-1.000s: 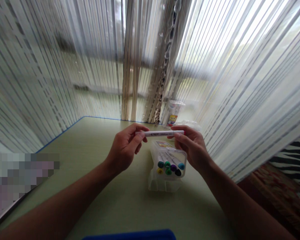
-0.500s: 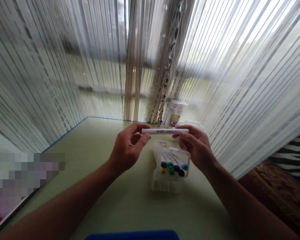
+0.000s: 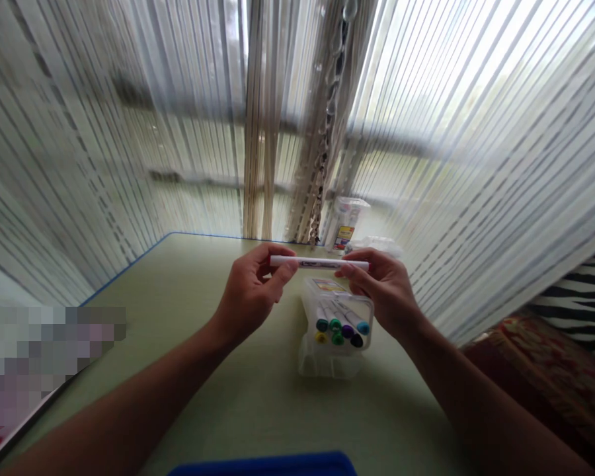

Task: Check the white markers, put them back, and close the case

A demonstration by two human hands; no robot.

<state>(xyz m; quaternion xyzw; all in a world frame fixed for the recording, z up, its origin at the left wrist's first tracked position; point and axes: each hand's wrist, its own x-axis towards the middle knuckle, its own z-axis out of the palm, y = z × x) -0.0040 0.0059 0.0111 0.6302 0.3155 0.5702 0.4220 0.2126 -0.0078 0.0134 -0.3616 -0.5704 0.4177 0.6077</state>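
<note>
A white marker [image 3: 320,263] with dark print and red at its ends lies level between my two hands, above the table. My left hand [image 3: 250,287] pinches its left end between thumb and fingers. At the other end, my right hand [image 3: 384,287] grips it the same way. Just below the marker sits a clear plastic case [image 3: 305,311], tilted on the table, its end facing me. Several markers [image 3: 341,329] lie inside it, showing blue, green, purple, yellow and dark caps.
Behind my right hand stand a clear labelled container [image 3: 346,228] and another clear plastic piece [image 3: 377,246]. String curtains [image 3: 203,152] hang along the pale green table's [image 3: 178,277] back edge. A blue object [image 3: 272,465] shows at the near edge. Patterned fabric [image 3: 520,350] is at right.
The marker has shifted slightly left in my hands, and my left thumb now lies over its barrel. The whole view has moved a little; the case stays in place.
</note>
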